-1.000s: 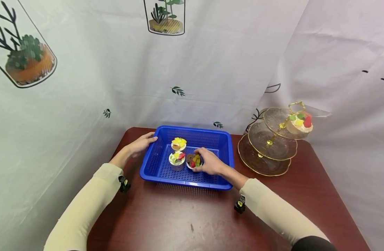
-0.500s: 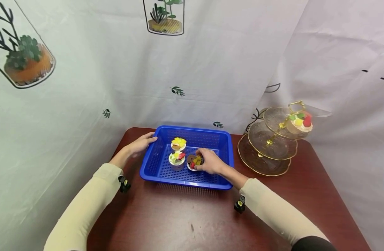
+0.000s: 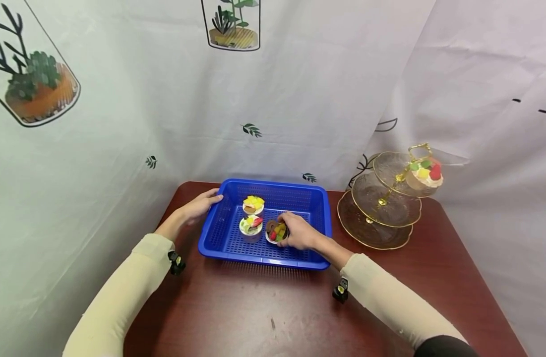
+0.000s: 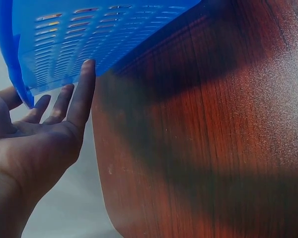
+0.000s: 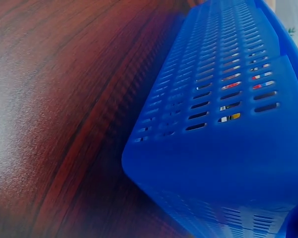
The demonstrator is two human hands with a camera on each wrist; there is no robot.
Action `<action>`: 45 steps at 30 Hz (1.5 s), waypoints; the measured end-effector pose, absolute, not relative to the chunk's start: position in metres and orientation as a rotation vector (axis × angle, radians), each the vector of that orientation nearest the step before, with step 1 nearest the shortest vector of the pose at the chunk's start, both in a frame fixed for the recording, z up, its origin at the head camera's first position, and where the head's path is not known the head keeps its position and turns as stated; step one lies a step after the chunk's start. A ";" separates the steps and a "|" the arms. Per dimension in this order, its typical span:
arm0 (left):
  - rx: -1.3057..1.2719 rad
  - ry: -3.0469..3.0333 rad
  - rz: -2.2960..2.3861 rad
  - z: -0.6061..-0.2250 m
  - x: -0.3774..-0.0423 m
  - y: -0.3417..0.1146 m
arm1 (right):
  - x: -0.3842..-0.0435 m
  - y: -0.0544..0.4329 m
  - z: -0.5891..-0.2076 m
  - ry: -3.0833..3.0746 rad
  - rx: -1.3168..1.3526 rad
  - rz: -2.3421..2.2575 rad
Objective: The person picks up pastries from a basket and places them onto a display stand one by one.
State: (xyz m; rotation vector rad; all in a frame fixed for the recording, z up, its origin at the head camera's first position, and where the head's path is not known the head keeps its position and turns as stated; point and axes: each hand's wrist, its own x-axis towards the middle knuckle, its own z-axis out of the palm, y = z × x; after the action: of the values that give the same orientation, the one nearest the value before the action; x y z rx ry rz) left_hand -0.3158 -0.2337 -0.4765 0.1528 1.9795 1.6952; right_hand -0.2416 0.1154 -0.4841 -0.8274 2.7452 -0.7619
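Little is shifting since the earlier frames: the right hand [image 3: 299,232] is staying inside the blue basket [image 3: 319,218], its fingers closing a touch more snugly round the chocolate cupcake [image 3: 276,231], which is still sitting on the basket floor under that hand's fingertips. The fingers are curling over the far side of the cup and the thumb is coming round the near side, so the hand is gripping the cake. The right forearm, in a cream sleeve [image 3: 389,297], is reaching in over the basket's near right corner, with the wrist bending slightly downward.

The left hand [image 3: 197,206] is resting on the basket's far left corner, fingers straight and relaxed, their tips lying over the rim; in the left wrist view the palm [image 4: 30,144] is facing up with the fingers spread and touching the basket's outer wall [image 4: 89,34]. The left arm is stretching forward along the left side of the desk [image 3: 255,317].

Just left of the right hand, a white cupcake with a strawberry [image 3: 251,227] is standing in the basket, and beyond it a yellow-topped cupcake [image 3: 253,204]. Well to the right of the right hand, a three-tier glass stand [image 3: 380,218] is standing on the desk, carrying one fruit-topped cupcake [image 3: 426,173] on its top tier.
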 end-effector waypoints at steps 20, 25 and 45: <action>0.169 2.012 1.659 -0.476 -0.316 -0.234 | -0.231 0.155 -0.433 2.866 -0.796 -1.046; 0.178 1.991 1.674 -0.477 -0.318 -0.234 | -0.222 0.177 -0.409 2.897 -0.732 -1.146; 0.193 1.976 1.671 -0.475 -0.319 -0.235 | -0.208 0.244 -0.351 3.092 -0.454 -1.512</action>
State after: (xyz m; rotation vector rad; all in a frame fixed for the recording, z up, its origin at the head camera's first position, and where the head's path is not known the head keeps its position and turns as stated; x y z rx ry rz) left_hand -0.3194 -0.2352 -0.4753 0.1934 1.9756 1.6712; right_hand -0.2076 0.2438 -0.3514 -0.4545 3.0915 -1.5118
